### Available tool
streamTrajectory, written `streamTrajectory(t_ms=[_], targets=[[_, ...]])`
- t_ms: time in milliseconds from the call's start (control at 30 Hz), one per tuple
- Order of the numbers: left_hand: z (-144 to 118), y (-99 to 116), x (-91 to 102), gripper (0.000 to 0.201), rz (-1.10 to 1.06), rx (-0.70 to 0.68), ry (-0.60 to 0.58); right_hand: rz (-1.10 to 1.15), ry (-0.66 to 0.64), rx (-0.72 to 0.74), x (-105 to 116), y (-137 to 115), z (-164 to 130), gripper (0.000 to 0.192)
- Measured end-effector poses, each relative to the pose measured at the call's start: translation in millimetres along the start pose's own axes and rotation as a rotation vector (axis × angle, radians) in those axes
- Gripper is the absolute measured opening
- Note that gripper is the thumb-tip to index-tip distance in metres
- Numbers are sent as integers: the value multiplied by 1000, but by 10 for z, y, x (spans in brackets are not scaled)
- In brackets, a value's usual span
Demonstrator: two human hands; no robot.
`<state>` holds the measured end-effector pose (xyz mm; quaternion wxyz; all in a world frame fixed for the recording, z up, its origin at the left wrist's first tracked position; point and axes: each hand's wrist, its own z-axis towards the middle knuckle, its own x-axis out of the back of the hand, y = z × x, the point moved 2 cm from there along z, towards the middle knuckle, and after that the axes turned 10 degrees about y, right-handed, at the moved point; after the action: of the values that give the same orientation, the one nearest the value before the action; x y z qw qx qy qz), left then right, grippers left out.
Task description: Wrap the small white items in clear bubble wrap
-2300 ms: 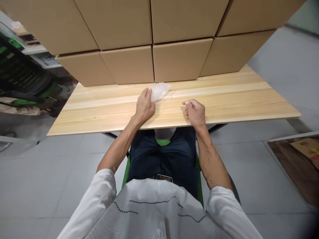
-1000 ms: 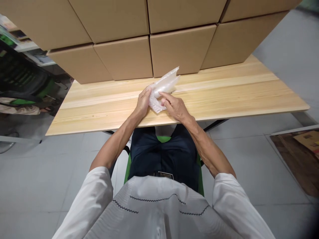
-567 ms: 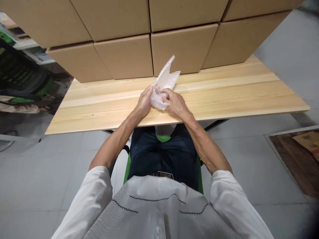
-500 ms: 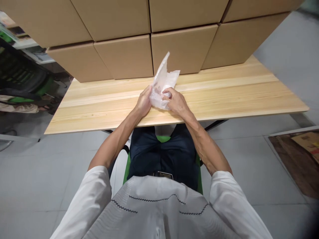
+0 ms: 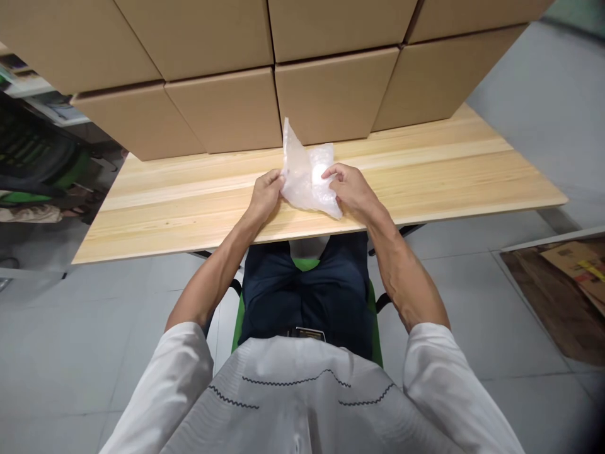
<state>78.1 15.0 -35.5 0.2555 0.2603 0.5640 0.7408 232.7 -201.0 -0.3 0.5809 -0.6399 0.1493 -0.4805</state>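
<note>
Spread wider now, the bubble-wrap sheet [image 5: 307,183] seems pinched by both hands.

Packing room: stacked cardboard boxes [image 5: 222,110], plain wooden worktable [image 5: 425,176].

The person wears a white short-sleeved shirt [image 5: 302,403] with thin dark wavy lines. Dark navy trousers [image 5: 307,296] carry a small belt buckle [image 5: 302,332].

Cardboard boxes [image 5: 326,94] wall off the table's [image 5: 449,176] far edge, stacked, so I see no passage beyond. Bare wood lies open left and right of my hands; the near edge is unobstructed.
</note>
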Motion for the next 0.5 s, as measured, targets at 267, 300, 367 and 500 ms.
streamTrajectory(t_ms=[267,300,367,500], targets=[[-146,232,34,46,673,-780,-217,-741,-90,394,263,-426,-94,43],[-177,239,7,36,699,-805,-266,-804,-92,417,233,-484,-121,46],[-245,251,-43,26,732,-840,-339,-900,-105,440,146,-568,-182,47],[-368,311,-94,26,731,-861,-411,-1019,-135,395,26,-565,-298,46]])
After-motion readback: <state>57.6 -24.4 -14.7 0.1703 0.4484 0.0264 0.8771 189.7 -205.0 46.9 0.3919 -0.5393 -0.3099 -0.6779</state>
